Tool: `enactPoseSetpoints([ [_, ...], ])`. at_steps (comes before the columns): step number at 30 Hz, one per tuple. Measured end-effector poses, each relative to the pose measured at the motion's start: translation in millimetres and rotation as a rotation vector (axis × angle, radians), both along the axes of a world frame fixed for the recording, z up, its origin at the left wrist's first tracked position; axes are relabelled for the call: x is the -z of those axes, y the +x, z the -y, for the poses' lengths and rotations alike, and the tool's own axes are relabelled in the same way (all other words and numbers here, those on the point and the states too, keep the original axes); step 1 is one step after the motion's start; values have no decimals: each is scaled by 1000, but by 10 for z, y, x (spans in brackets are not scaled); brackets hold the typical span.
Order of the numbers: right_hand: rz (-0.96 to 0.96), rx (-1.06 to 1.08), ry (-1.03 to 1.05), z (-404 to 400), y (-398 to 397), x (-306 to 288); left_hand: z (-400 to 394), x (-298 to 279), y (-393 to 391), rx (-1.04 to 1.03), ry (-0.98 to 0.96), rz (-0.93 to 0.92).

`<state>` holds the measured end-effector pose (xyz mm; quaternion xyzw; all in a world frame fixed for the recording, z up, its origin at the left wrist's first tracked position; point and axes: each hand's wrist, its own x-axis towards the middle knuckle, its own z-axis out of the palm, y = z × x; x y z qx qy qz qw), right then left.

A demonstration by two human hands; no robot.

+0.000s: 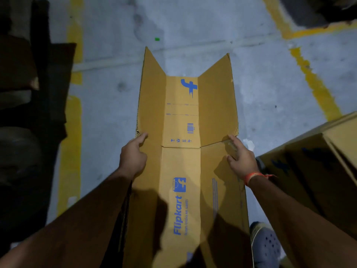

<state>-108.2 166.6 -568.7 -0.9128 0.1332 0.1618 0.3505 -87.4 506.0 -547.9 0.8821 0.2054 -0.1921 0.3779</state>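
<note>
1. Carton (pixel 180 165), near section: the printed middle panel runs lengthwise away from my body between both forearms. Its two side panels are raised, so the board forms a trough. My shoe (pixel 264 246) shows just beside the right edge. I cannot tell whether the near end rests on the floor.
2. Left hand (pixel 133 155): the fingers are curled at the outer edge of the left side panel and grip it. The index finger is extended along the edge, by the flap slot. This grip keeps that wall raised.
3. Right hand (pixel 241 157): the fingers are nearly straight and the thumb is spread. The hand is laid against the right side panel at the flap crease and grasps nothing. I judge that it pushes the wall inward to square the carton.
4. Both wrists sit level, opposite each other, for even control.
5. Far end: left flap (pixel 152 93) and right flap (pixel 216 97) stand splayed outward, with the middle flap (pixel 181 113) low between them.
6. Beyond: grey floor (pixel 193 26) with yellow lines (pixel 316 88). A second carton (pixel 309 161) stands apart at right.
</note>
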Motion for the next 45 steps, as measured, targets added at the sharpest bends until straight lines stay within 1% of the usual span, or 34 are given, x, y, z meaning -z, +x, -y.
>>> enactPoseSetpoints([
  [5,17,-30,-59,12,718,-1528,-7,-1458,605,-2,5,51],
  [11,71,-133,-90,150,1468,-3687,67,-3784,1065,-29,0,126],
  [17,204,-286,-77,332,2157,-5737,254,-5874,1274,-160,30,243],
  [21,320,-382,-64,223,2484,-6970,262,-6996,1318,-259,65,327],
  [24,404,-465,-52,-77,2699,-7694,98,-7672,1253,-347,53,399],
  [27,457,-553,-18,-588,2950,-8290,-263,-8220,1127,-456,30,450],
  [30,487,-677,10,-1300,3184,-8807,-791,-8622,957,-607,-22,529],
  [35,530,-897,3,-2631,3351,-9474,-1632,-8942,584,-859,-67,634],
  [39,608,-1042,-57,-3551,3312,-9744,-2146,-9083,260,-1005,-80,704],
  [45,620,-1256,36,-4887,3122,-9854,-2904,-9142,-377,-1217,-14,759],
])
